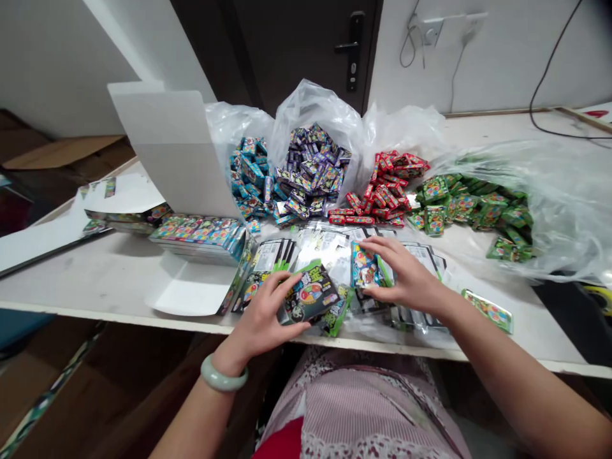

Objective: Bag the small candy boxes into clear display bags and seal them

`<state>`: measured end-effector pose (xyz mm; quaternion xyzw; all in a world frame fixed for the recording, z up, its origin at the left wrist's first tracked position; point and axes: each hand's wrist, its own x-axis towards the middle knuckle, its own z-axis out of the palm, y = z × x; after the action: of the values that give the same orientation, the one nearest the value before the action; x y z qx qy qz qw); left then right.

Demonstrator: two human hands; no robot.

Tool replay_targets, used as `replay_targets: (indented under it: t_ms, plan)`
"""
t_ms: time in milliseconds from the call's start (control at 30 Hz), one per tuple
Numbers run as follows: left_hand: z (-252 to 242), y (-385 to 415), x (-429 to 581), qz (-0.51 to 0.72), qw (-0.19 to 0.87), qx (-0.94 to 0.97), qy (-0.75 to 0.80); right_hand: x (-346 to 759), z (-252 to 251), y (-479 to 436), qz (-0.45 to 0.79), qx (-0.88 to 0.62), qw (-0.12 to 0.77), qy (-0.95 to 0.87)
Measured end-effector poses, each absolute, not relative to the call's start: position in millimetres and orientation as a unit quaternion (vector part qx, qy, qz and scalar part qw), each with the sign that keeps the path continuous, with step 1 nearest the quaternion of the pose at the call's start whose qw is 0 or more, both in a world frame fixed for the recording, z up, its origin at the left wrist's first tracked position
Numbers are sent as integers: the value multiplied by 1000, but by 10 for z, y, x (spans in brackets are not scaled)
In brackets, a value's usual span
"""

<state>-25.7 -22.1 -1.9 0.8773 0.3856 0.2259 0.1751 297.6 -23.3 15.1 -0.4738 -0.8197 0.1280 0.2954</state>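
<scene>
My left hand (265,315) grips a dark printed packet (310,294) with a green edge near the table's front edge, fingers curled round its left side. My right hand (404,275) rests fingers down on a small blue box (364,266), which lies on a spread of clear-wrapped packets (329,245). A pale green bangle (223,377) sits on my left wrist.
Behind stand plastic bags of small boxes: blue (248,175), purple (310,169), red (387,185) and green (471,204). An open white display carton (176,153) holding a stack of packets (201,233) is at the left. A loose green packet (488,310) lies right. A dark door (296,44) is beyond.
</scene>
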Motion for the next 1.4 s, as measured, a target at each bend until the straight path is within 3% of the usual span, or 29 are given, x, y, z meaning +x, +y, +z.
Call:
replay_targets:
  t_ms: [167,300,433,667,733,800,900,1000,1400]
  plan:
    - [14,-192,-145,220,182,902,324,2970,479,-369,122,-398,161,-895]
    - [24,-208,-55,198,203,913,294,2968,509,-347,168,-361,130,-908]
    - [-3,-254,22,227,210,897,316,2921,437,-289,224,-376,178,-882]
    - [19,-380,137,295,181,854,390,2702,134,-527,292,-505,359,-728]
    - [39,-401,223,341,223,821,399,2676,75,-626,373,-514,372,-676]
    - [41,-422,352,387,333,762,398,2699,70,-679,417,-511,399,-637]
    - [-5,-488,580,428,507,643,381,2805,148,-695,352,-529,412,-653]
    - [-87,-604,739,446,599,559,361,2890,219,-731,295,-528,366,-707]
    - [-199,-830,556,377,622,589,353,2911,219,-914,437,-513,308,-672]
